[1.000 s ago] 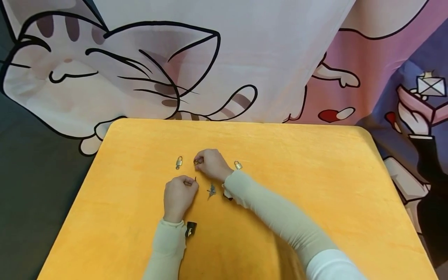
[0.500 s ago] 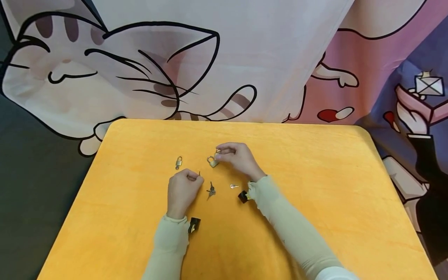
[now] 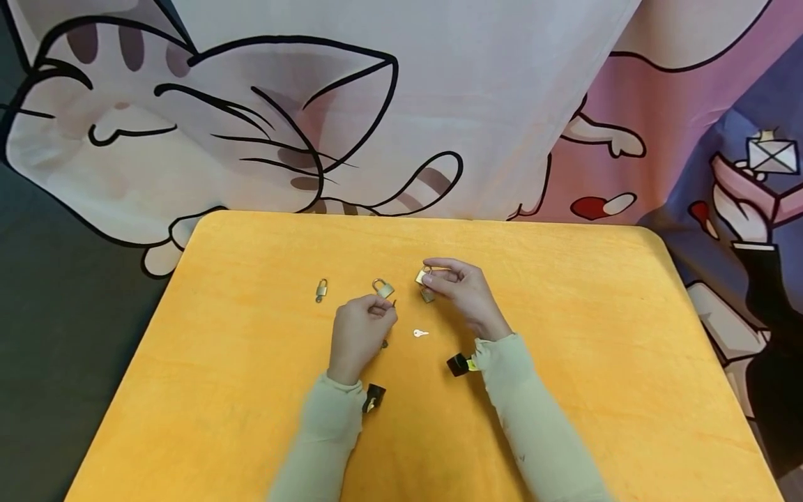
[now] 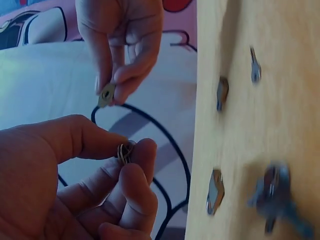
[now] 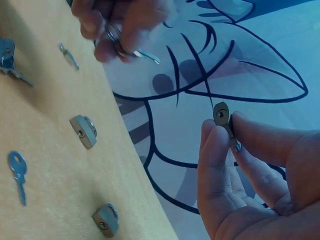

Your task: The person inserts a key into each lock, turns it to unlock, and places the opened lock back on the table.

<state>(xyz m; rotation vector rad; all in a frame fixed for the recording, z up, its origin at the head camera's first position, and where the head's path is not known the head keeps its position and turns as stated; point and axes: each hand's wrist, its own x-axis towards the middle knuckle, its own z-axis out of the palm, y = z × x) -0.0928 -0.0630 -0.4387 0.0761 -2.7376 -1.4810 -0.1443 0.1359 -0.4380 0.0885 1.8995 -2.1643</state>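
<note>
My left hand (image 3: 359, 338) pinches a key (image 5: 148, 56) on wire rings (image 4: 124, 152) between thumb and fingertips, its blade pointing toward my right hand. The right hand (image 3: 463, 296) holds up a small brass padlock (image 5: 221, 116) by thumb and fingers, its keyhole face turned to the left hand. The two hands are a short gap apart above the table. Below them lie a padlock (image 3: 384, 288) just beyond the left fingertips, another padlock (image 3: 428, 295) under the right hand, and a loose silver key (image 3: 420, 333). A bunch of keys (image 4: 274, 195) is mostly hidden behind the left hand in the head view.
One more padlock (image 3: 321, 290) lies farther left on the yellow table (image 3: 533, 279). A cartoon-printed cloth (image 3: 489, 90) hangs behind the far edge. Small black devices (image 3: 459, 364) are worn at the wrists.
My right hand has moved right with the padlock, uncovering another padlock and the loose key on the table. The left hand, with its key, has followed to the right, over the key bunch.
</note>
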